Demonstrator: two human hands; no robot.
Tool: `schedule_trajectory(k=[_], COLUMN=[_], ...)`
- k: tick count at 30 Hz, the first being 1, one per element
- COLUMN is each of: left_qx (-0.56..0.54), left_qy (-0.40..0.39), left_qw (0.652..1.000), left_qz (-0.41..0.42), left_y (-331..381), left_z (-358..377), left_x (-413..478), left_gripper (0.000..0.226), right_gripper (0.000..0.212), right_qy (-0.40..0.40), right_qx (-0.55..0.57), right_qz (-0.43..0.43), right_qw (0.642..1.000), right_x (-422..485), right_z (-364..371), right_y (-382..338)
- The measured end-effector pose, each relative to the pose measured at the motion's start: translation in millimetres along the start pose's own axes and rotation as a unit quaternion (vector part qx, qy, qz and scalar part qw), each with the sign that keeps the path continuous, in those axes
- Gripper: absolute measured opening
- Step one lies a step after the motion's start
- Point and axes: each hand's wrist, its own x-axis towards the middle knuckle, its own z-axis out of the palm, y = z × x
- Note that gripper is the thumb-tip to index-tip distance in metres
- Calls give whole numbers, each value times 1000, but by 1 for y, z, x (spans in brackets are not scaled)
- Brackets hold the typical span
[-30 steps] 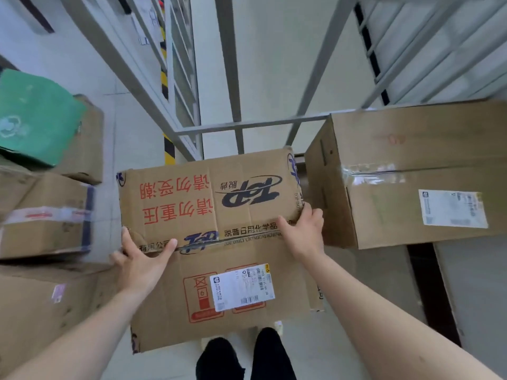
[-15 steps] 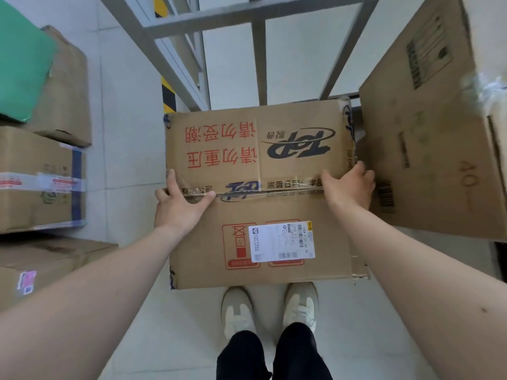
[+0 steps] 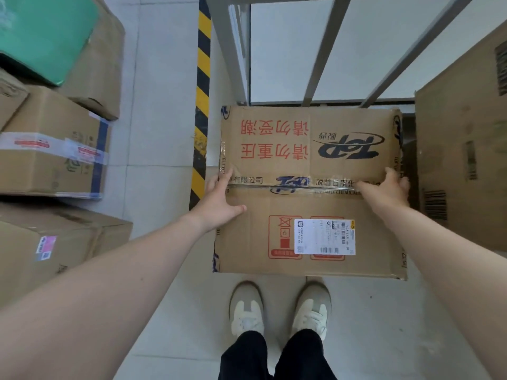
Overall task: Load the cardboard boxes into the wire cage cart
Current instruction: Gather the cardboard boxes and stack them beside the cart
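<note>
Cardboard fills the middle of the view: a printed box (image 3: 310, 165) with red characters, a dark blue logo and a white shipping label (image 3: 323, 237) on its top face sits level between both hands. The left hand (image 3: 219, 198) grips the box's left edge at the taped seam, its thumb spread across the top face and its fingers going over the edge and down the side. The right hand (image 3: 389, 187) grips the right edge at the same seam, its thumb lying along the tape and its fingers curled over the side.

The box's far edge meets the near edge of the wire cage cart (image 3: 227, 56), right below its grey upright bars and toward the cart's left corner. The near edge of the box hangs out over the floor, just ahead of two pale shoes (image 3: 247, 308). Whether the underside rests on the cart's base cannot be told.

Just beside the printed box's right edge, across a narrow dark gap, stands a taller plain box (image 3: 461, 165) with a barcode on its side, toward the cart's right side. A yellow-and-black striped strip (image 3: 202, 105) runs along the cart's left edge above the pale tiled floor (image 3: 159, 133).

Well apart to the left, more boxes stand stacked: a green-faced package (image 3: 41, 31) on top at the far corner, a taped box (image 3: 55, 154) nearer, and a box with a pink sticker (image 3: 46, 246) nearest.
</note>
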Motion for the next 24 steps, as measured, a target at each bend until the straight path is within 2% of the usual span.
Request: schedule_trajectory(k=[3, 5, 9, 14, 20, 24], left_qx=[-31, -40, -34, -2, -64, -94], left_qy=[56, 80, 75, 120, 244, 319], left_qw=[998, 995, 995, 988, 967, 941], left_qz=[21, 39, 52, 98, 27, -56], left_y=[2, 5, 7, -1, -36, -70], left_z=[4, 4, -18, -89, -200, -265], left_x=[-10, -22, -54, -116, -253, -356], left_gripper=[59, 43, 36, 29, 27, 25], right_gripper=[73, 62, 59, 51, 50, 41], right_qy=[32, 9, -51, -99, -179, -176], right_qx=[-141, -177, -181, -242, -310, -343], right_qz=[-97, -170, -246, -380, -433, -513], right_qw=[985, 969, 951, 887, 827, 767], right_x=[-25, -53, -113, -192, -312, -403], right_z=[9, 25, 55, 59, 26, 14], right_y=[-8, -22, -67, -133, -222, -296])
